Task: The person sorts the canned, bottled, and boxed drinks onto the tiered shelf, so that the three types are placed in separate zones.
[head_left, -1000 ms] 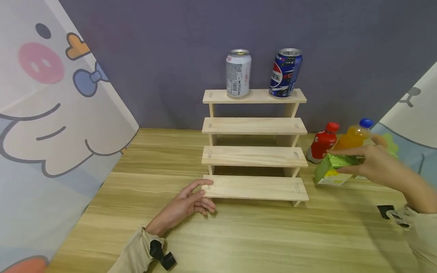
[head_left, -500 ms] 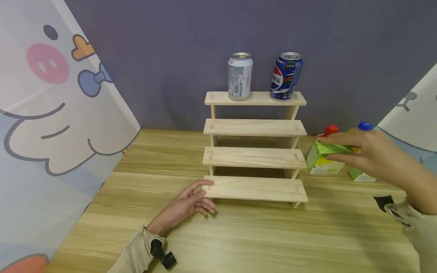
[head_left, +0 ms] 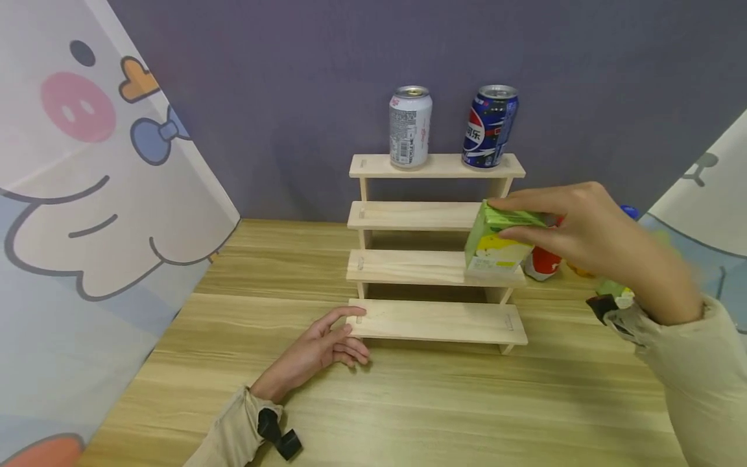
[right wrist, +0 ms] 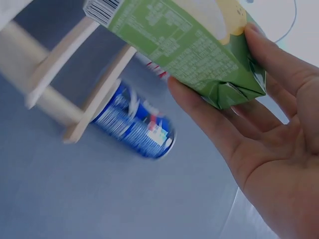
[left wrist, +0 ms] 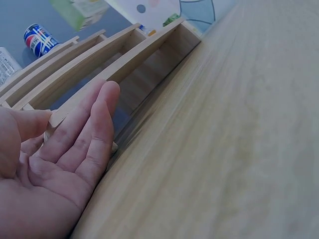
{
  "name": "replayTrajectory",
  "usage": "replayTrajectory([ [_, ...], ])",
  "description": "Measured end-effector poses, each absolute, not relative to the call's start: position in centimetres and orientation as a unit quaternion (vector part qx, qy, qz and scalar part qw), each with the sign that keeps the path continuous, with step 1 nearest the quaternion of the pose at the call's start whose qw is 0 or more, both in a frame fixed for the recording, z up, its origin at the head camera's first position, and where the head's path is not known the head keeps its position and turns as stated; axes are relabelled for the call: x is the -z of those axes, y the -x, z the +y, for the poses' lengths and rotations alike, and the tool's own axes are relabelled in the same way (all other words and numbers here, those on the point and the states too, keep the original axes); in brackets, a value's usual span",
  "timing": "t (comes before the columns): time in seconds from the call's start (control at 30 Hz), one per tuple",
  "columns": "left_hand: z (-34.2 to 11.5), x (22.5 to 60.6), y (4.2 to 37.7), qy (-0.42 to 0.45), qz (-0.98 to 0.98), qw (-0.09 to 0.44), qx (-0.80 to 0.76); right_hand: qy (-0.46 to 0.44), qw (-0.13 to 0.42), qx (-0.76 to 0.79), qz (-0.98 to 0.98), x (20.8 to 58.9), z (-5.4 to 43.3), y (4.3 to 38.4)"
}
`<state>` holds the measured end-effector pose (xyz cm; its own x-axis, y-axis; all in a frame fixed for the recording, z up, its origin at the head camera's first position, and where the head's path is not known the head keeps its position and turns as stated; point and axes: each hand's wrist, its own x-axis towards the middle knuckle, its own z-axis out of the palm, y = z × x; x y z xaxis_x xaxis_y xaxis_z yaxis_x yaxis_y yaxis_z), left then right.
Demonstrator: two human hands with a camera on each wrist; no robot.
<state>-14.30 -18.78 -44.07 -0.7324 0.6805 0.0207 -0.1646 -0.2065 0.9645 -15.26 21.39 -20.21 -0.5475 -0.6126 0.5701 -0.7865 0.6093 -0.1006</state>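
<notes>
My right hand (head_left: 601, 227) pinches a green and yellow drink carton (head_left: 496, 250) near its top, thumb on one side and fingers on the other. In the head view the carton overlaps the right end of the second and third tiers of a wooden stepped rack (head_left: 408, 267). The right wrist view shows the carton (right wrist: 184, 50) tilted, its folded end toward the palm. My left hand (head_left: 321, 347) grips the left end of the lowest tier, index finger on top and thumb at the front edge. In the left wrist view its other fingers (left wrist: 102, 124) extend beside the board.
On the top tier stand a white can (head_left: 410, 130) and a blue Pepsi can (head_left: 489, 130). Right of the rack, partly behind my right hand, are a red bottle (head_left: 543, 263), a blue-capped bottle (head_left: 630, 212) and another green carton (head_left: 609, 287). A grey wall rises behind.
My right hand has lifted the carton from beside the bottles and carried it left, over to the rack's right end. My left hand stays at the lowest tier.
</notes>
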Motion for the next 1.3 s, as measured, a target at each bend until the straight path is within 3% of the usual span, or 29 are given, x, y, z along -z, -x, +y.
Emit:
replayTrajectory([
  [0.4, -18.8, 44.0, 14.4, -0.241, 0.555, 0.283, -0.744, -0.429, 0.262, -0.224, -0.835, 18.9, 15.1, 19.4],
  [0.77, -18.8, 44.0, 14.8, -0.251, 0.554, 0.281, -0.742, -0.409, 0.202, -0.256, -0.852, 18.4, 10.3, 24.4],
  [1.1, -18.7, 44.0, 14.4, -0.247, 0.554, 0.28, -0.744, -0.366, 0.157, -0.264, -0.879, 20.0, 9.1, 26.6],
  [1.3, -18.6, 44.2, 14.3, -0.25, 0.551, 0.275, -0.747, -0.374, 0.168, -0.255, -0.875, 21.0, 9.1, 26.8],
])
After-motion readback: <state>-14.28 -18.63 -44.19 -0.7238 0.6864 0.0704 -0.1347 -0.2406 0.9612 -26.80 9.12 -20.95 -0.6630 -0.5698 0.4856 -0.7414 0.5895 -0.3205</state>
